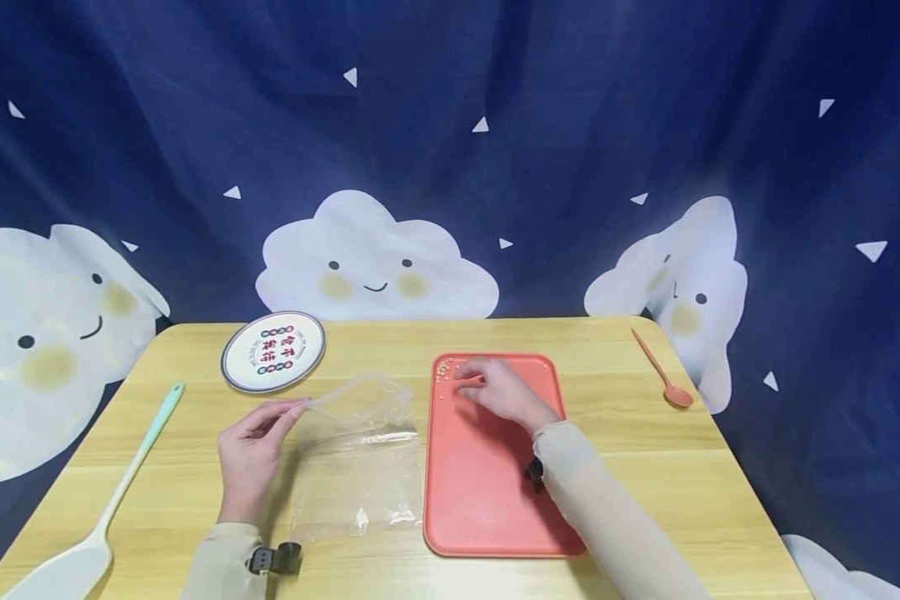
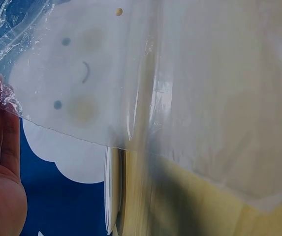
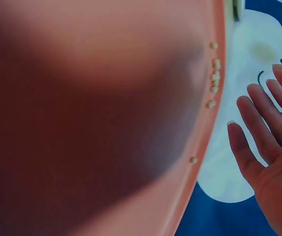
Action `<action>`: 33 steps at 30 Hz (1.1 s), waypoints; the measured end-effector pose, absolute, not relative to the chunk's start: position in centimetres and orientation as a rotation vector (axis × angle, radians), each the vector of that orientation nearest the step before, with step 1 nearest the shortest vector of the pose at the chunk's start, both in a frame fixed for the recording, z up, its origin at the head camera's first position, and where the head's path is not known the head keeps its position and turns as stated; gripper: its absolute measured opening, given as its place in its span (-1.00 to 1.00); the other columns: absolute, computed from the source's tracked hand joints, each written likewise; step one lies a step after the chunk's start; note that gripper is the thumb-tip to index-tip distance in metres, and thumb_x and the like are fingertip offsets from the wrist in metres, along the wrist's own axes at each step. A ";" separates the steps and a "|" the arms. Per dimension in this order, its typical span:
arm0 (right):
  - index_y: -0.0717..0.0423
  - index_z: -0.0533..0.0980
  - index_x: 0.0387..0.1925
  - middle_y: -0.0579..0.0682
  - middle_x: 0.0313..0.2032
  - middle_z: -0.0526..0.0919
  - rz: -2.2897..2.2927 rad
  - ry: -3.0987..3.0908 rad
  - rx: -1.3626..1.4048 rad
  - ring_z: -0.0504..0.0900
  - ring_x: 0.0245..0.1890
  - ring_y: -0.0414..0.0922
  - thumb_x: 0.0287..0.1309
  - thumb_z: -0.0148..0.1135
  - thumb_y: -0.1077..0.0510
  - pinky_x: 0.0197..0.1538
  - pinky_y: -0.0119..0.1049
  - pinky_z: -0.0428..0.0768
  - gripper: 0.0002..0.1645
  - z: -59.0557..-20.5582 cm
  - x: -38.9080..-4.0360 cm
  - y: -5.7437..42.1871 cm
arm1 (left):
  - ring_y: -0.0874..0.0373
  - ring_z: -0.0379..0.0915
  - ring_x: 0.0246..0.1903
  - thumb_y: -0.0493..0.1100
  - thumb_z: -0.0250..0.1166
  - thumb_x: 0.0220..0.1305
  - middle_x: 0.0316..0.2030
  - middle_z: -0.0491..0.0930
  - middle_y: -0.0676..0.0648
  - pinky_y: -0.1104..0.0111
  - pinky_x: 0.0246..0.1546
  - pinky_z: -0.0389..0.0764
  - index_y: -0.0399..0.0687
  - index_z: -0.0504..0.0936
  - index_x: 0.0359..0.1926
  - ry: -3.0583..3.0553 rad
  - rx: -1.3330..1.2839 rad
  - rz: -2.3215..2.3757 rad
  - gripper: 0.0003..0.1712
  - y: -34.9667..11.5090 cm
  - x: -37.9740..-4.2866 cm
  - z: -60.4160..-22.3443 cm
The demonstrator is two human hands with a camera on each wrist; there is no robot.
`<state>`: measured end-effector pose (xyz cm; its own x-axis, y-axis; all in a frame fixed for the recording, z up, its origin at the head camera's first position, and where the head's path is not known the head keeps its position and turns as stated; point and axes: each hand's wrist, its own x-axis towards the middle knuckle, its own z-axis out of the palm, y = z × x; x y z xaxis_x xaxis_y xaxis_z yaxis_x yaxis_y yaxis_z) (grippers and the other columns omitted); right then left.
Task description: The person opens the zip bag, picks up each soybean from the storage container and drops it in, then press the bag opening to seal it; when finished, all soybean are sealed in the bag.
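Observation:
My left hand (image 1: 253, 454) pinches the open upper edge of a clear zip bag (image 1: 360, 467) at its left corner. The bag lies toward the table's middle, its mouth raised; in the left wrist view one soybean (image 2: 119, 11) shows against the film. Over the upper part of a coral-red tray (image 1: 487, 500) is my right hand (image 1: 502, 390), its fingers slightly bent and spread. Nothing shows in those fingers (image 3: 251, 110) in the right wrist view. Several pale yellow soybeans (image 1: 442, 369) lie clustered in the tray's far left corner, beside the fingertips.
A round white plate (image 1: 242, 358) with printed characters sits at the back left. At the left edge lies a long white spatula (image 1: 120, 496) with a mint handle end. An orange-brown spoon (image 1: 677, 396) rests at the right, and a dark blue cloud-patterned curtain (image 1: 555, 167) hangs behind the table.

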<state>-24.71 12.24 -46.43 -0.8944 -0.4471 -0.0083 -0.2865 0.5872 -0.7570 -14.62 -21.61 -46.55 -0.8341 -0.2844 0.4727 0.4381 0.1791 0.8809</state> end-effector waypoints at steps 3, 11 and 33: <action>0.19 0.61 0.00 0.00 -0.01 0.65 -1.156 2.612 -0.623 0.60 0.07 -0.01 0.17 0.35 0.30 0.17 -0.13 0.52 -0.66 -46.9 -24.8 12.2 | 0.21 0.68 -0.32 -0.63 0.31 0.10 -0.30 0.62 -0.49 0.51 -0.24 0.65 -0.61 0.64 -0.32 -1.913 -0.164 -1.699 -0.92 -21.2 -14.2 -45.6; 0.23 0.61 -0.03 -0.01 -0.13 0.68 -1.091 2.579 -0.760 0.64 -0.08 -0.11 0.13 0.38 0.33 0.06 -0.25 0.58 -0.67 -48.1 -25.5 11.0 | 0.18 0.68 -0.31 -0.63 0.31 0.10 -0.29 0.60 -0.52 0.48 -0.24 0.65 -0.63 0.63 -0.31 -1.909 -0.162 -1.729 -0.91 -20.8 -13.9 -44.8; 0.05 0.65 -0.32 -0.18 -0.36 0.59 -0.877 2.696 -0.709 0.57 -0.28 -0.22 0.10 0.39 0.33 -0.13 -0.34 0.57 -0.86 -49.3 -26.7 8.7 | 0.19 0.67 -0.31 -0.62 0.31 0.12 -0.30 0.62 -0.49 0.49 -0.24 0.65 -0.60 0.65 -0.31 -1.941 -0.169 -1.692 -0.92 -20.7 -13.7 -44.8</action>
